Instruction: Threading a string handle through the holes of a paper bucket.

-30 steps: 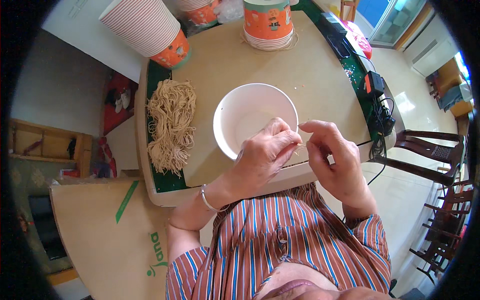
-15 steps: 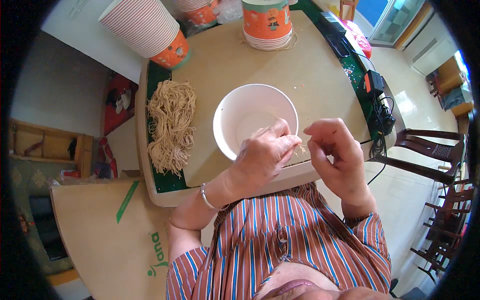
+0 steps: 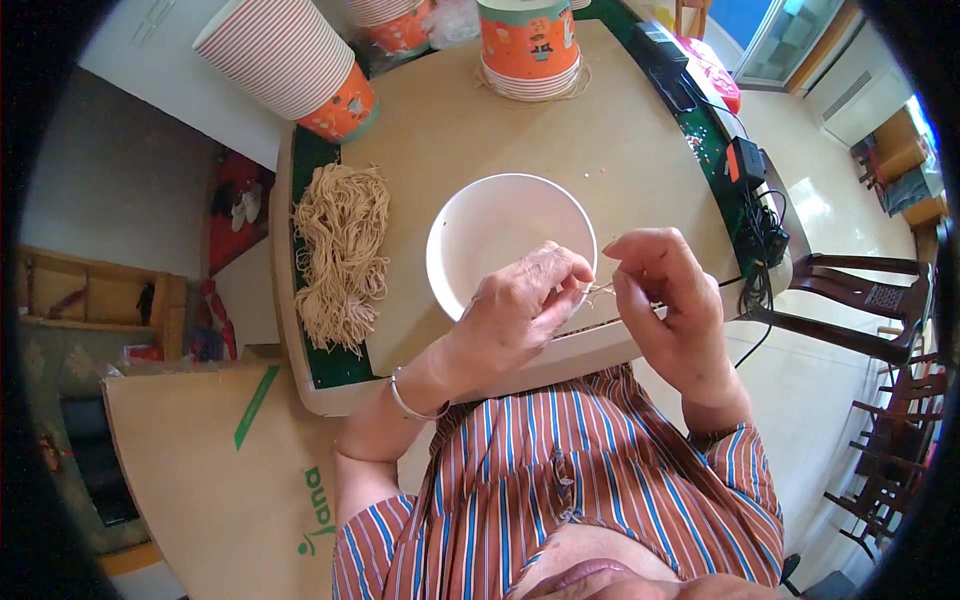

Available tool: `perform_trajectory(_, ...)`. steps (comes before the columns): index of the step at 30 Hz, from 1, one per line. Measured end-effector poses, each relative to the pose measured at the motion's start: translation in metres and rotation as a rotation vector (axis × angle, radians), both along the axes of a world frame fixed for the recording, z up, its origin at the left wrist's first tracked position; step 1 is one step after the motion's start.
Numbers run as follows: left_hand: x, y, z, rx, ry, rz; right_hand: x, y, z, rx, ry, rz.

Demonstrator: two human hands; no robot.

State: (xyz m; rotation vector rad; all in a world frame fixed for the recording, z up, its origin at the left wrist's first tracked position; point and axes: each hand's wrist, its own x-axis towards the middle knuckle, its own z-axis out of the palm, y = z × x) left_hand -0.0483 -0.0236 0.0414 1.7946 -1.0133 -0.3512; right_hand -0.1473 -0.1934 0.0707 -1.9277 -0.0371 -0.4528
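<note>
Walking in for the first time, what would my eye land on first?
Probably the white bowl mid-view, with the left hand over its near rim, the right hand beside it, and a thin tan strand between them. Left of the bowl lies a shaggy bundle of tan string; beyond, at upper left, leans a tall stack of orange-patterned paper tubs.

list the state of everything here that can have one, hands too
left hand: thumb and forefinger pinched on a thin tan strand
right hand: fingers curled, grip unclear
thin tan strand: at both hands' fingertips
white tub: open, mouth up
tan string bundle: loose, lying flat
far orange tubs: nested, upside down
left orange tubs: nested
black cables: bunched
</note>
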Motion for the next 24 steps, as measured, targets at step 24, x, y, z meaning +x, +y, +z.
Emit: perform_trajectory(24,-0.0029,-0.0016,-0.0023,-0.007,-0.022,-0.058,-0.0005,-0.0017,-0.0023,0.078,-0.017,0.008)
